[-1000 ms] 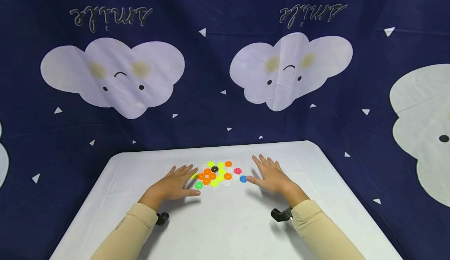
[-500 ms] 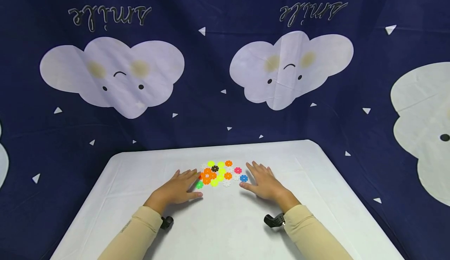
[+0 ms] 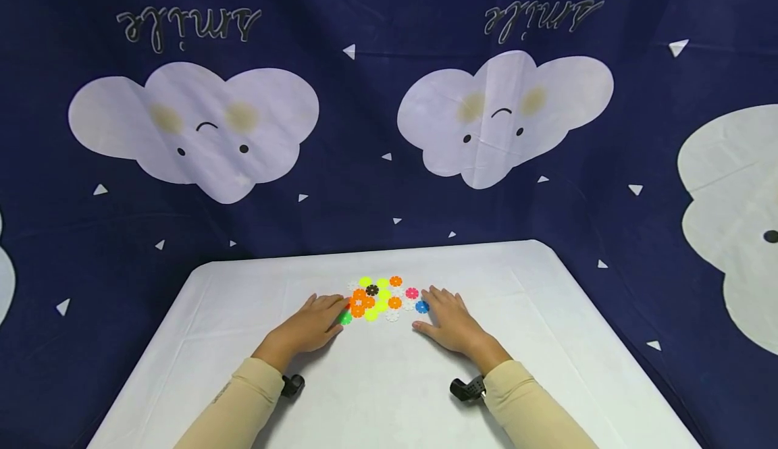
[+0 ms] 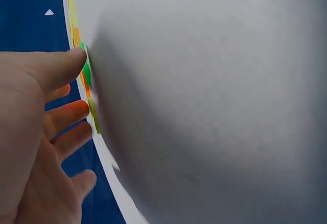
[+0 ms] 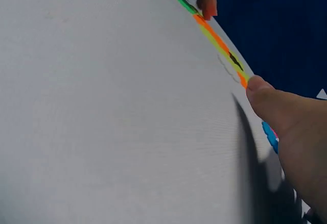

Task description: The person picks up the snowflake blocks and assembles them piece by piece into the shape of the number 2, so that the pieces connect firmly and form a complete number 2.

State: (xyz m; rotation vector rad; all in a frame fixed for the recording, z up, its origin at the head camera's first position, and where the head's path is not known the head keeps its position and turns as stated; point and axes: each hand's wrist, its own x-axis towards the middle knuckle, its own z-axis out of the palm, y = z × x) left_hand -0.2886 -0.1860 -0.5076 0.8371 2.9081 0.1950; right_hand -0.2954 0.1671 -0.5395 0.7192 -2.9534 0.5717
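Note:
Flat flower-shaped plastic discs lie in a loose cluster on the white table, among them an orange disc [image 3: 395,302], a black disc [image 3: 372,290], a pink disc [image 3: 412,293] and a yellow disc [image 3: 371,314]. My left hand [image 3: 308,324] is at the cluster's left side, its fingertips right by the orange discs and its thumb just below the green disc [image 3: 345,317]. On the other side, my right hand [image 3: 451,322] has its fingers extended beside the blue disc [image 3: 422,307], thumb pointing inward. Neither hand grips a disc. In the left wrist view the fingers [image 4: 69,117] are spread and slightly bent.
The white table [image 3: 377,395] has a rounded far edge. Behind it hangs a dark blue curtain [image 3: 352,219] with upside-down clouds and white triangles. Black wrist cameras [image 3: 467,389] hang under both sleeves, near the tabletop.
Both hands have come inward and lower, closing in on the cluster from either side. The left fingers now cover the yellow disc at the left edge. The other discs lie much as before.

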